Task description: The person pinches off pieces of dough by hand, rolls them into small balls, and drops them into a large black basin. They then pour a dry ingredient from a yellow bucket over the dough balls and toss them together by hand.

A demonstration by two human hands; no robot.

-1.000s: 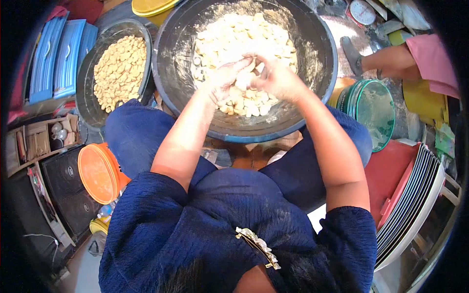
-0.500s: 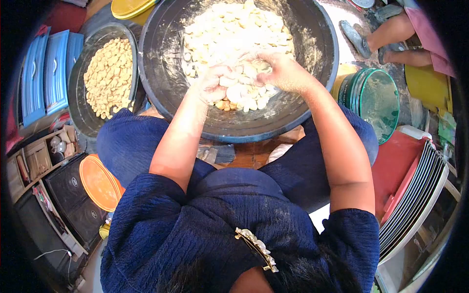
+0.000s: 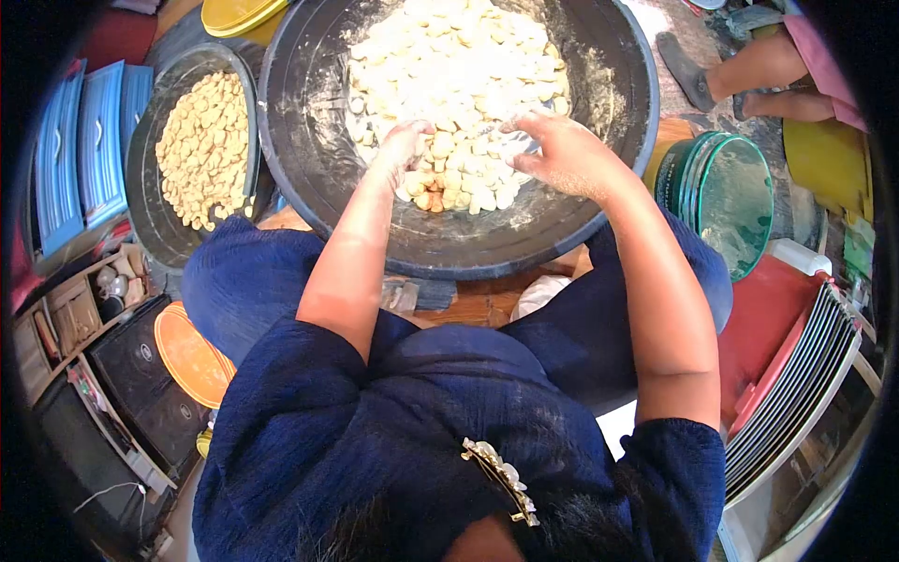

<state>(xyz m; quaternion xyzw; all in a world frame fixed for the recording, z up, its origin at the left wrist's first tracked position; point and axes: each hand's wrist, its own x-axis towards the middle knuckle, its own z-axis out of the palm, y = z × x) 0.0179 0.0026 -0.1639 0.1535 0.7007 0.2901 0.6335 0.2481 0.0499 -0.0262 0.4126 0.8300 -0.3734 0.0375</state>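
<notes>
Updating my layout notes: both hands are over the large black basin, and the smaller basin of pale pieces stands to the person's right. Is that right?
No, the side is wrong: the smaller basin of pale pieces stands to the person's left, as the head view shows. The left hand and right hand are over the large black basin.

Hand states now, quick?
Left hand: partly curled at the pale dough-like pieces; can't tell if holding any.
Right hand: open, no held piece visible.
</notes>
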